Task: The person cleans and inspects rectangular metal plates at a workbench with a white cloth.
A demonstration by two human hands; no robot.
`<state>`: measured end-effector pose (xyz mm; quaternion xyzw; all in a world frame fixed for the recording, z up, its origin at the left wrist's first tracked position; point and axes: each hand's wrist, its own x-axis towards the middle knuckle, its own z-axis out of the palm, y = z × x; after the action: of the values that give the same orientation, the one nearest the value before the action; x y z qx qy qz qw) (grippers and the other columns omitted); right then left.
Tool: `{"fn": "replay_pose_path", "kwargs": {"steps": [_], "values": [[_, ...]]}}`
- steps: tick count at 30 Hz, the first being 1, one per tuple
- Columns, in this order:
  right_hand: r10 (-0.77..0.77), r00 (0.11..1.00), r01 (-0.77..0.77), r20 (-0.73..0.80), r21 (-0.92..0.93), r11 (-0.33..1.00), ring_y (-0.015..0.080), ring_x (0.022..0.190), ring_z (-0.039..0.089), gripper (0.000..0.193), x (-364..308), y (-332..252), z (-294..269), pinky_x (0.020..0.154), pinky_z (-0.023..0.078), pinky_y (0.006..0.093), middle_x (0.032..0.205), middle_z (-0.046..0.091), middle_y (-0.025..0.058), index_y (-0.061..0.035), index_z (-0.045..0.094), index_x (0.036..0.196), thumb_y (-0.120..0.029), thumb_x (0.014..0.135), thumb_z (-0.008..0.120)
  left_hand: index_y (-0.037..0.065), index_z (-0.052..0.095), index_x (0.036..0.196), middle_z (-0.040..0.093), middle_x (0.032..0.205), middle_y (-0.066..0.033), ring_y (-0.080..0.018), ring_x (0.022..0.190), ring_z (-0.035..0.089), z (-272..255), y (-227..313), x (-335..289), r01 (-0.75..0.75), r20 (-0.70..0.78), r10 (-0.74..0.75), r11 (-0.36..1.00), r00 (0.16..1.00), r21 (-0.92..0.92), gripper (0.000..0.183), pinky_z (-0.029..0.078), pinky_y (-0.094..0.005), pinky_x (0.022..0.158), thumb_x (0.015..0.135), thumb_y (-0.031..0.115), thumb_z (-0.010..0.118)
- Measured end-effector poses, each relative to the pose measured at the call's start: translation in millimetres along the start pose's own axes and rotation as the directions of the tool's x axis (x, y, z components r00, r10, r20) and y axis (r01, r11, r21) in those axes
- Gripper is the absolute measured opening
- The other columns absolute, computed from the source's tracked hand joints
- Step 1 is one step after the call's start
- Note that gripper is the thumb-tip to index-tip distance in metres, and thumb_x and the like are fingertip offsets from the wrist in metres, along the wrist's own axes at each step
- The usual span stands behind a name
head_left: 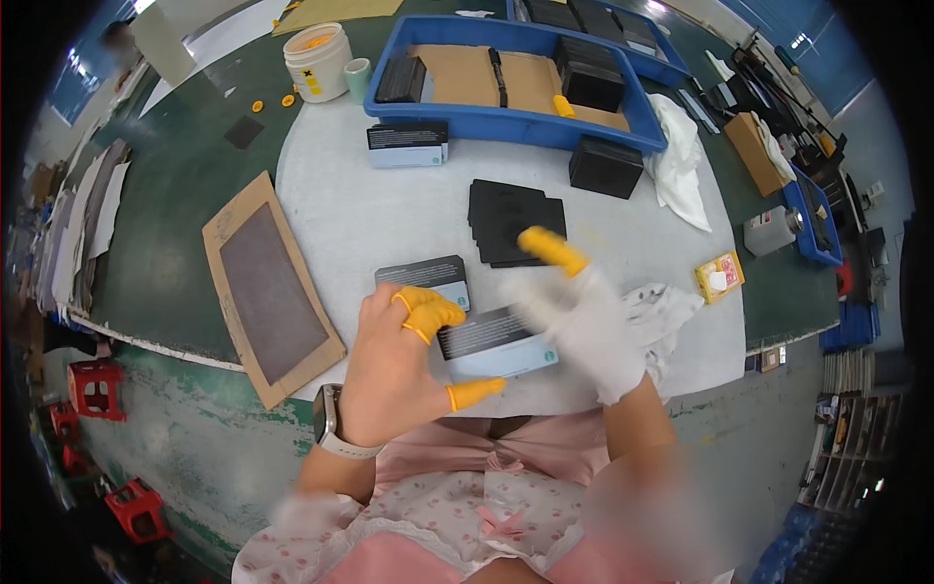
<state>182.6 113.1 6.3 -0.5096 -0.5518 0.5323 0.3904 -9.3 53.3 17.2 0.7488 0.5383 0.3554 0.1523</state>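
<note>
In the head view, the left hand (391,362) has its grip around a card packet (501,343), well in front of the blue tray (506,126); blur leaves the right hand's (593,331) grip unclear. Work seems partway: a squared stack (405,146) stands just before the tray, loose black cards (513,222) lie farther forward, and another packet (428,276) crowds the left hand.

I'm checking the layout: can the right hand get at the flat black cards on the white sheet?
Probably yes: the right hand is close to the flat black cards, its yellow finger cover overlapping their edge in view, and nothing visible lies between.
</note>
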Motion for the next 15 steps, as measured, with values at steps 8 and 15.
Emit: {"fn": "replay_pose_path", "kwargs": {"steps": [8,15], "values": [[-0.092,0.942,0.057,-0.324,-0.115,0.992,0.0145,0.066,0.058,0.035,-14,-3,-22,0.067,0.048,0.0256,0.084,0.064,0.0093,-0.0022,0.052,0.12,-0.016,0.088,0.057,0.003,0.06,0.091,0.057,0.093,-0.0107,-0.0299,0.088,0.048,3,2,-5,-0.015,-0.012,0.014,0.999,1.0,-0.051,0.054,0.039,-0.0366,0.08,0.053,0.031,0.084],[-0.658,0.674,0.602,0.336,-0.766,0.225,0.0367,0.1,0.049,0.06,-34,8,-13,0.087,0.042,0.0429,0.116,0.056,0.0177,-0.0064,0.052,0.124,-0.002,0.064,0.061,0.001,0.057,0.099,0.057,0.094,-0.0109,-0.0298,0.09,0.048,13,9,-5,0.03,-0.064,-0.031,0.999,0.997,-0.019,0.064,0.039,-0.038,0.08,0.051,0.032,0.086]]}}
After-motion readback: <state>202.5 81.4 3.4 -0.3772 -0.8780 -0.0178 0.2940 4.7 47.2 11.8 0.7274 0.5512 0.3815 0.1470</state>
